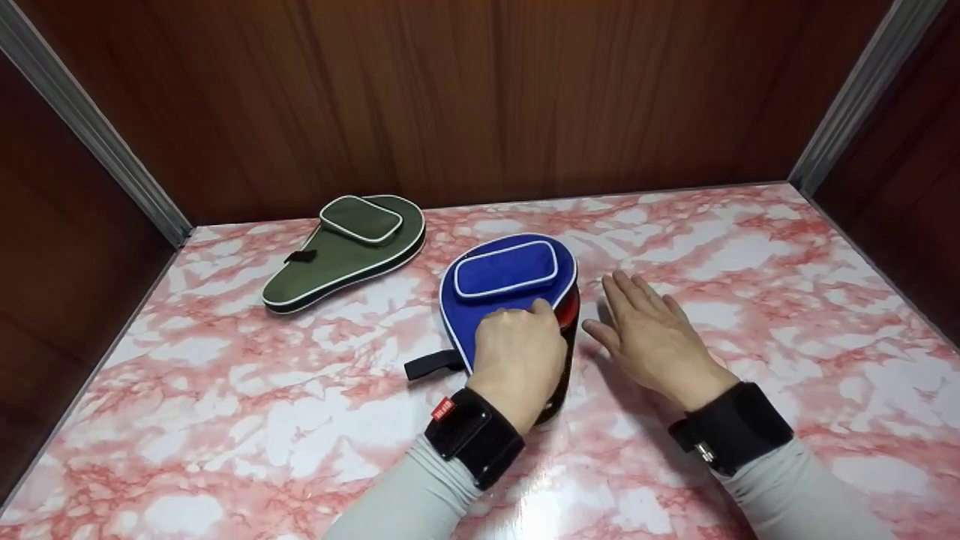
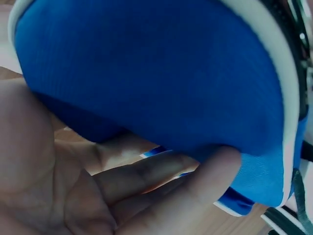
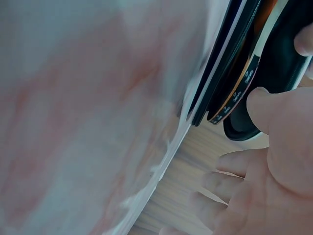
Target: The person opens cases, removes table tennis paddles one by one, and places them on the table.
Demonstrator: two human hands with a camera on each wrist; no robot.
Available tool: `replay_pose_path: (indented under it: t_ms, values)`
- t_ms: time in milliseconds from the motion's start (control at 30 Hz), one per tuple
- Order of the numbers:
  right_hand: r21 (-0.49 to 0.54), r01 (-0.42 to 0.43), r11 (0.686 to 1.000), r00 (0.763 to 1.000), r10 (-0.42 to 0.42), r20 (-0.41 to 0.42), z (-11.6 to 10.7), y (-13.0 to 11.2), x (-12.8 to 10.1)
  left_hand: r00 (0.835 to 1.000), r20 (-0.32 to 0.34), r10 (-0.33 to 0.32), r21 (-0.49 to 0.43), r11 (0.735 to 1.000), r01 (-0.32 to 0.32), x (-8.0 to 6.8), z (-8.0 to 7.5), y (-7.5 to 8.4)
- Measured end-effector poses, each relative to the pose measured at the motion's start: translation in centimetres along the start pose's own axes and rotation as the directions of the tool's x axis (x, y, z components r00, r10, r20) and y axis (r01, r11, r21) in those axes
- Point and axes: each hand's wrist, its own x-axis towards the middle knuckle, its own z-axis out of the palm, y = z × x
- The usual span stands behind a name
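Observation:
A blue table tennis bat case (image 1: 466, 319) with white piping and a front pocket lies on the table, gaping along its right side. Inside that gap shows the red face of a table tennis bat (image 1: 568, 310); its printed edge (image 3: 239, 90) appears in the right wrist view. My left hand (image 1: 521, 356) grips the case's front cover, fingers curled at the fabric, and hides the lower part. In the left wrist view the fingertips (image 2: 222, 161) press against the blue cloth (image 2: 156, 73). Just right of the case, my right hand (image 1: 649, 337) hovers with fingers extended, holding nothing.
A green bat case (image 1: 341, 266) with white piping lies at the back left, near the wooden back wall (image 1: 480, 105). From the blue case's left side sticks out a black strap (image 1: 431, 364). The marbled red and white tabletop (image 1: 225, 420) is bounded by wooden panels.

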Motion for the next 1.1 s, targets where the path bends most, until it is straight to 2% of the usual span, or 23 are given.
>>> replay_pose_path:
  t_ms: [100,133,333,400,467,567,667,767,933,1000,1100]
  values:
    - [0.000,0.008,1.000,1.000,-0.008,-0.010,0.1,-0.1,-0.1,0.998,-0.065,0.005,-0.080,0.997,-0.010,-0.1,0.1,-0.8]
    - [-0.001,0.011,1.000,1.000,-0.011,-0.015,0.1,-0.2,-0.1,0.998,-0.067,0.010,-0.103,0.995,-0.017,-0.1,0.1,-1.1]
    - [0.003,0.030,1.000,0.999,-0.030,-0.026,-0.1,-0.8,-0.2,0.999,0.002,0.041,-0.222,0.974,-0.040,-0.2,-0.1,-3.2]
    - [0.019,0.035,0.999,0.999,-0.034,-0.028,-0.3,-1.1,-0.2,0.998,-0.008,0.070,-0.264,0.962,-0.069,-0.4,0.0,-4.0]
    - [0.041,0.049,0.998,0.998,-0.047,-0.040,-0.4,-1.4,-0.3,0.995,-0.030,0.095,-0.326,0.940,-0.099,-0.7,0.2,-5.0]
    - [0.074,0.075,0.994,0.995,-0.069,-0.074,-0.4,-1.8,-0.5,0.994,-0.050,0.100,-0.457,0.882,-0.112,-1.2,0.5,-6.3]
    - [0.085,0.095,0.992,0.990,-0.085,-0.113,-0.3,-2.3,-0.7,0.999,-0.028,0.046,-0.589,0.806,-0.053,-1.7,0.8,-7.3]
    - [0.084,0.106,0.991,0.985,-0.093,-0.146,-0.3,-2.8,-0.9,1.000,-0.016,0.000,-0.653,0.757,-0.010,-2.1,0.8,-7.9]
    - [0.072,0.130,0.989,0.978,-0.116,-0.173,0.0,-3.9,-1.2,0.999,-0.010,-0.035,-0.695,0.719,0.018,-2.9,0.9,-8.9]
    - [0.067,0.136,0.989,0.977,-0.122,-0.175,0.2,-4.2,-1.4,0.999,-0.004,-0.044,-0.701,0.713,0.029,-3.3,0.8,-9.4]
    - [0.058,0.143,0.988,0.975,-0.131,-0.177,0.3,-4.7,-1.6,0.998,-0.015,-0.067,-0.696,0.717,0.037,-3.9,0.8,-10.2]
